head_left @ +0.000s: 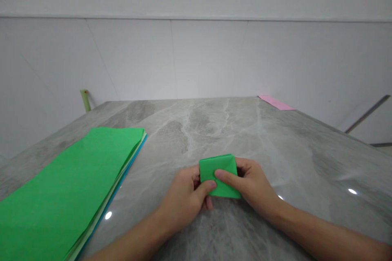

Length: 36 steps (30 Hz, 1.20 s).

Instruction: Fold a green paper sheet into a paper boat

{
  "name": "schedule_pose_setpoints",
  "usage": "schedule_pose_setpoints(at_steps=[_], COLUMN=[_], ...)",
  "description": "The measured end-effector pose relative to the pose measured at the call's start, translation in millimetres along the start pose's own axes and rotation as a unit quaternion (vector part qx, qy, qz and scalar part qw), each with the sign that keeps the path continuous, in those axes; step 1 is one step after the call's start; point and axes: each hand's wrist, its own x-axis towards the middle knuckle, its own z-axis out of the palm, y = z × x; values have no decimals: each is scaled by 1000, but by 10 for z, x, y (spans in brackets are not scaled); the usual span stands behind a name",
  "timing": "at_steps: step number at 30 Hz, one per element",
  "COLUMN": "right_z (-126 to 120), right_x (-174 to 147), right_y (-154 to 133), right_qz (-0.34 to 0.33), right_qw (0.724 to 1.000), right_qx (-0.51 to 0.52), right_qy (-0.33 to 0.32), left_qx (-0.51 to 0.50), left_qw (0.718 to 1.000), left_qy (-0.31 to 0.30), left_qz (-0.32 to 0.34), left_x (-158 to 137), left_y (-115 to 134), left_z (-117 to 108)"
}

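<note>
A small, roughly square piece of folded green paper [225, 187] is held up between both hands above the table. My left hand [186, 193] grips its left side, thumb pressed on the front near the lower left corner and fingers behind. On the right side, my right hand [255, 185] pinches the same paper, its thumb lying across the upper middle of the front face. The fingers behind the paper are mostly hidden.
A stack of large paper sheets [70, 179], green on top with pale and blue edges below, lies at left. The grey marbled table [196, 130] reaches toward a white wall [202, 57]. Pink paper [277, 102] rests at the far right edge.
</note>
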Motion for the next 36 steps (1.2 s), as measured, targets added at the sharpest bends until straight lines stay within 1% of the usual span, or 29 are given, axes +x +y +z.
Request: schedule_pose_setpoints(at_steps=[2, 4, 8, 11, 14, 16, 18, 20, 21, 23, 25, 27, 29, 32, 36], right_z=[12, 22, 10, -35, -68, -66, -47, -24, -15, -1, 9, 18, 22, 16, -11], right_x=[-10, -21, -21, 3, 26, 28, 22, 18, 18, 22, 27, 30, 29, 23, 11], right_y=[2, 1, 2, 4, -2, -9, -14, -13, -11, -7, -12, -25, -40, -46, -24], right_qz=[24, 44, 66, 35, -9, -19, -19, -15, -10, -4, -8, -17, -18, -5, 37], right_qw=[999, 997, 991, 991, 988, 984, 984, 985, 986, 986, 986, 984, 984, 987, 990], right_qx=[13, 20, 9, -29, -83, -112, -119, -112, -108, -115, -136, -155, -160, -143, -102], right_qy=[-31, -67, -113, -123, -131, -136, -132, -127, -127, -119, -99, -80, -76, -74, -92], left_qx=[69, 97, 97, 127, 177, 185, 161, 122, 106, 94, 96, 98, 98, 94, 80], left_qw=[996, 993, 992, 989, 982, 980, 986, 992, 994, 994, 993, 992, 993, 995, 996], left_qy=[21, 16, -48, -65, -61, -61, -30, 5, 10, -18, -54, -67, -57, -25, 34], left_qz=[42, 65, 61, 49, 36, 33, 14, -20, -35, -49, -40, -28, -22, -17, -11], left_x=[-22, -42, -66, -74, -70, -59, -42, -28, -25, -31, -49, -69, -79, -70, -33], left_y=[15, 31, 61, 72, 63, 46, 25, 8, 4, 5, 16, 31, 43, 51, 49], left_z=[-55, -106, -165, -187, -191, -176, -152, -131, -124, -114, -104, -93, -86, -102, -179])
